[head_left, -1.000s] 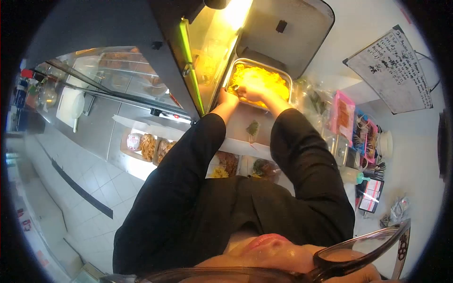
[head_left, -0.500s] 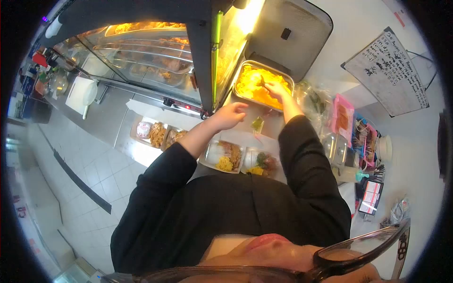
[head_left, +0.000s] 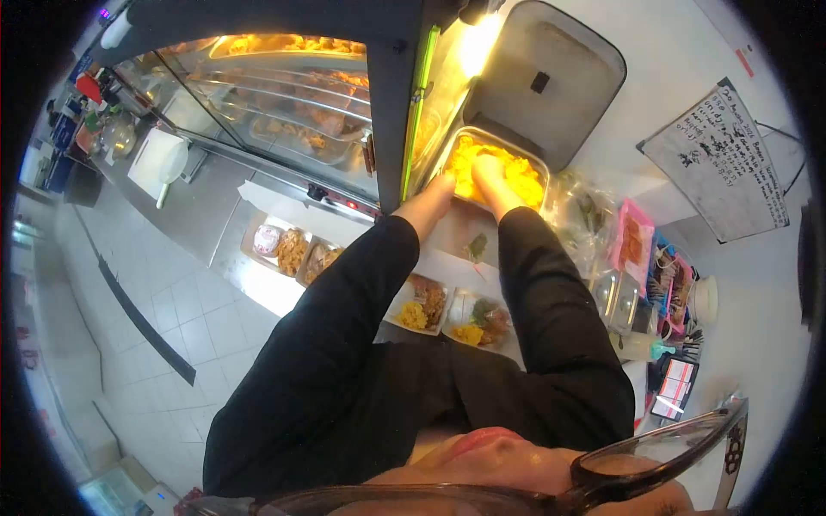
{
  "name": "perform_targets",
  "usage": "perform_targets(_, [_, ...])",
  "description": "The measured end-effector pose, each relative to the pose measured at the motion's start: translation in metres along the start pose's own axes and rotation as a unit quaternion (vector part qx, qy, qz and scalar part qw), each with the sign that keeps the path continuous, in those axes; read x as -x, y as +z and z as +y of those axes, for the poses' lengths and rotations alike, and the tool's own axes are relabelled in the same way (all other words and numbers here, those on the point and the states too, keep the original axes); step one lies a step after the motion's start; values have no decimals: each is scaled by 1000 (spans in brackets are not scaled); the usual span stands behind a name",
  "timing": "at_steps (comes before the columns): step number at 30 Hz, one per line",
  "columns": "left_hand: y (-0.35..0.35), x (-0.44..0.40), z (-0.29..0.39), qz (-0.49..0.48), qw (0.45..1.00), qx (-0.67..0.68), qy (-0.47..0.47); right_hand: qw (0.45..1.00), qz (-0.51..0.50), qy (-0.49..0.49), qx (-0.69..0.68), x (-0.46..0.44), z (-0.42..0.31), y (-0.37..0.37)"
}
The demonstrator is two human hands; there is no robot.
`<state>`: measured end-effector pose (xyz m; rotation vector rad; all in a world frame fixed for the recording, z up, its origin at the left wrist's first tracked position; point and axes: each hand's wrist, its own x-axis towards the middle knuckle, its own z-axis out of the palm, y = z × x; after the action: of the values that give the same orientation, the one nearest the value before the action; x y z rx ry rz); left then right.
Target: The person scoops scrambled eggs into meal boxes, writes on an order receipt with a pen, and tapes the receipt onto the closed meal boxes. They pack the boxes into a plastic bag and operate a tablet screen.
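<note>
A metal tray (head_left: 547, 163) of bright yellow food (head_left: 521, 182) stands beneath a warm lamp. Over the food is my right hand (head_left: 489, 170); its fingers and anything in them are hard to make out. My left hand (head_left: 440, 193) is at the tray's near left corner, its fingers mostly hidden. Below my arms, a food box (head_left: 417, 303) holds rice, yellow food and brown pieces. Beside it, another box (head_left: 477, 320) holds yellow food, greens and meat. A green leaf (head_left: 476, 248) lies on the counter between my forearms.
A glass food warmer (head_left: 284, 112) stands at the left. More food boxes (head_left: 280, 247) sit below it. A grey lid (head_left: 551, 77) leans behind the tray. Pink baskets (head_left: 632, 236), clear containers (head_left: 613, 297) and a whiteboard (head_left: 721, 163) are at the right.
Since half a second ago, my left hand has moved from above the food boxes up to the tray's corner. My right hand stays over the yellow food. The view has shifted slightly.
</note>
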<state>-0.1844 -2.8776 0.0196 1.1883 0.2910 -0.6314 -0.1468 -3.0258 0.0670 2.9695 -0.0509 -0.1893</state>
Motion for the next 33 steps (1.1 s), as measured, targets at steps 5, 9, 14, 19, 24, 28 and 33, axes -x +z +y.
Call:
perform_targets(5, [38,61,61,91,987,103,-86,991,-67,-52,-104,67,-30,-57])
perform_targets(9, [27,31,41,106,991,41,-64,979,-75,-123,-145,43,-14,-49])
perform_targets(14, [37,69,59,28,996,78,-12,865,-213,31,-452,11,20,24])
perform_targets(19, [28,89,54,-111,978,-160,70,726,-201,139,-643,32,45,32])
perform_targets(24, [-38,252,106,-409,885,-187,120,659,-93,196,-720,56,75,19])
perform_targets(28, [-159,316,95,-416,888,-194,17,721,-35,131,-680,99,85,-38])
perform_targets(33, [-281,364,40,-174,932,-319,-21,675,-113,66,-726,176,16,-137])
